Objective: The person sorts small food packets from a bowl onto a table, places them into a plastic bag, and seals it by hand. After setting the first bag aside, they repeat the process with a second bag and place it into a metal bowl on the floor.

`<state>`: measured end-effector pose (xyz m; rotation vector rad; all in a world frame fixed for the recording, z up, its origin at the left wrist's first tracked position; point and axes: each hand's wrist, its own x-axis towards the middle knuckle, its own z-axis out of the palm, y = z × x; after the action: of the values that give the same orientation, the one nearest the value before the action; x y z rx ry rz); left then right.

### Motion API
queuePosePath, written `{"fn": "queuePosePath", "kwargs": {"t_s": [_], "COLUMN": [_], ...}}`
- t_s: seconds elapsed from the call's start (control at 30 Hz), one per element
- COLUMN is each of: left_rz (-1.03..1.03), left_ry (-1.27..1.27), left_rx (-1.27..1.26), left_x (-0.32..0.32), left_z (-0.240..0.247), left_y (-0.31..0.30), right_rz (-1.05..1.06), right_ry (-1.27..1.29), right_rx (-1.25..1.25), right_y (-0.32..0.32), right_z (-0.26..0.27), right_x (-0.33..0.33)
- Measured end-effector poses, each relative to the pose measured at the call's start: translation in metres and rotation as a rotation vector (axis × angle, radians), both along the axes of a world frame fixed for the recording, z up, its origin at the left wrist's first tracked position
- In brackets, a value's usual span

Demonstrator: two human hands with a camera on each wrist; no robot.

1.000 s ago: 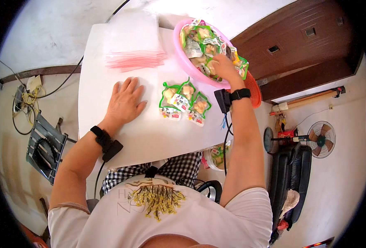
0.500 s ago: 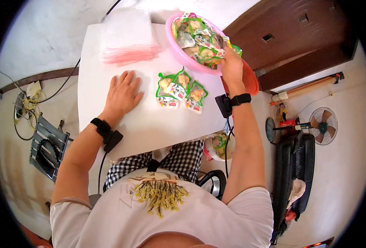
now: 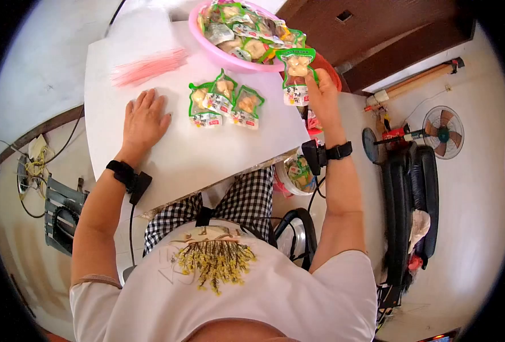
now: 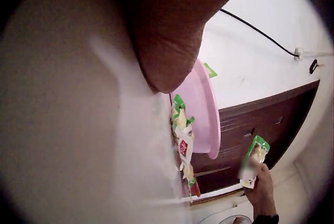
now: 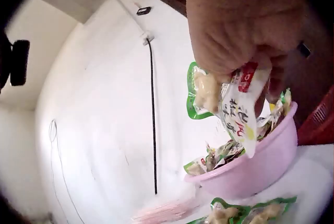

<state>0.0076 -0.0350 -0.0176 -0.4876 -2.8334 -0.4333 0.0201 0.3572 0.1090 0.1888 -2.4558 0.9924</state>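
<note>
A white counter with a smooth top [image 3: 252, 145] spans the area in front of the person. On its far right side sits a round pink plastic bowl [image 3: 232, 65], heaped with green-edged packets of pale pieces [image 3: 255, 48]. Left of the bowl lies a flat stack of whitish plastic sheets with pink edges [image 3: 150, 67]. A red basket [image 3: 332, 71] shows beyond the right hand, partly hidden; what supports it cannot be told. Below the counter's near right edge stands a round white tub [image 3: 298, 174] with more packets inside.

The left hand [image 3: 144, 125] rests palm down on the counter, near the pink edges of the stack, its fingers spread and released, gripping nothing. The right hand [image 3: 323, 100] is raised just beside the bowl's right side, its fingers pinching the side of a single clear packet with a green border and a white printed label [image 3: 296, 74]. That packet is upright, green end away from the person. Smallest are three similar packets [image 3: 225, 101] lying between the left hand and the bowl, two of them overlapping.
</note>
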Motion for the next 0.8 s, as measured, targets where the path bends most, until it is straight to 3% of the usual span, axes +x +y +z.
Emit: {"fn": "queuePosePath", "kwargs": {"t_s": [0.1,0.2,0.33,0.47,0.57,0.6,0.7,0.8], "left_rz": [0.004,0.0,-0.004,-0.002,-0.007,-0.011,-0.018,-0.042], "left_ry": [0.009,0.022,0.001,-0.012,0.009,0.004,0.021,0.079], "left_rx": [-0.004,-0.018,-0.035,-0.031,-0.045,-0.045,-0.035,-0.033], "left_x": [0.004,0.002,0.003,0.002,0.001,0.002,0.002,0.0], "left_z": [0.001,-0.005,0.0,0.0,-0.001,0.0,0.002,-0.001], "left_y": [0.001,-0.003,-0.002,-0.002,-0.002,-0.002,-0.002,-0.004], "right_rz": [-0.105,-0.217,-0.349,-0.431,-0.423,-0.523,-0.403,-0.155], "right_ry": [-0.318,-0.378,-0.531,-0.734,-0.195,-0.596,-0.411,-0.303], "right_rx": [-0.383,-0.476,-0.834,-0.632,0.409,0.343,0.562,0.544], "right_y": [0.0,0.001,0.011,0.017,0.03,-0.008,-0.017,0.004], "right_z": [-0.013,-0.044,-0.107,-0.134,-0.159,-0.105,-0.096,-0.145], "right_x": [0.02,0.027,0.029,0.031,0.029,0.039,0.047,0.04]}}
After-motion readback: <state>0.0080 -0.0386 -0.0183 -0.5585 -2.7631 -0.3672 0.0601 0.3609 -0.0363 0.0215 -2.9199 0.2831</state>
